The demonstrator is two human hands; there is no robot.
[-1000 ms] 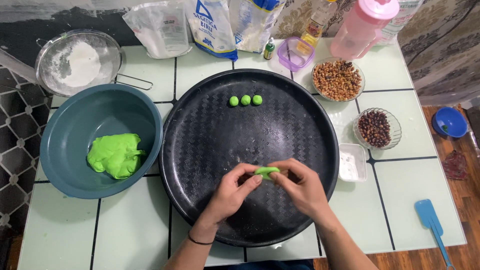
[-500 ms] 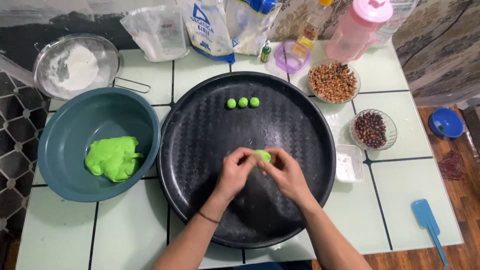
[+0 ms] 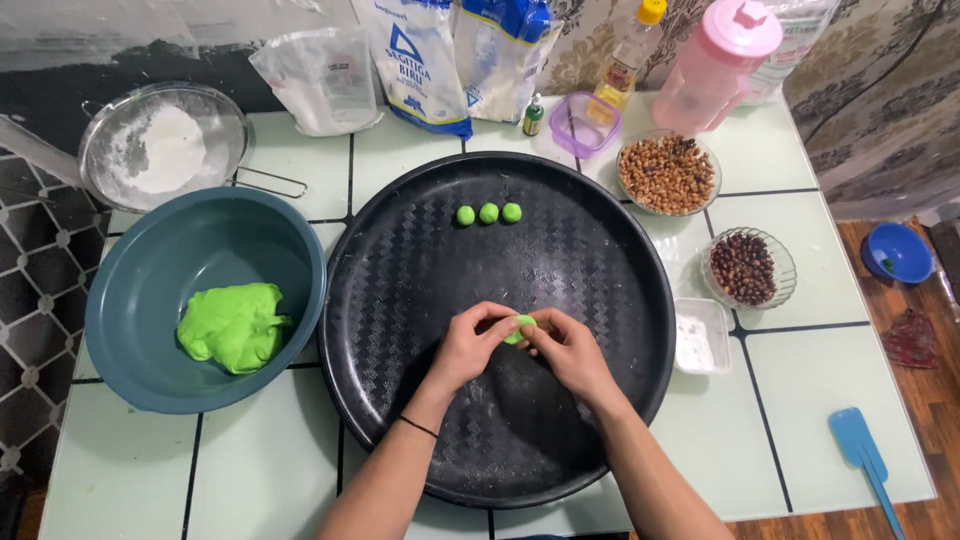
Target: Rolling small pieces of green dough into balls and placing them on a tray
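Over the middle of a big round black tray (image 3: pixel 600 250), my left hand (image 3: pixel 468 347) and my right hand (image 3: pixel 568 350) meet fingertip to fingertip on a small piece of green dough (image 3: pixel 520 327), which is mostly hidden between the fingers. Three small green dough balls (image 3: pixel 488 213) lie in a row near the tray's far side. To the left, a teal bowl (image 3: pixel 150 290) holds a lump of green dough (image 3: pixel 234 326).
At the back stand a sieve with white flour (image 3: pixel 165 150), flour bags (image 3: pixel 420 60), an oil bottle (image 3: pixel 632 50) and a pink jug (image 3: pixel 715 65). Right of the tray: a bowl of peanuts (image 3: pixel 667 173), a dish of dark beans (image 3: pixel 747 267), a small white tub (image 3: pixel 697 337), a blue spatula (image 3: pixel 862 455).
Both hands have stayed together over the tray's middle, and the green piece between them has gone from an elongated strip to a compact bit pinched in the fingertips.
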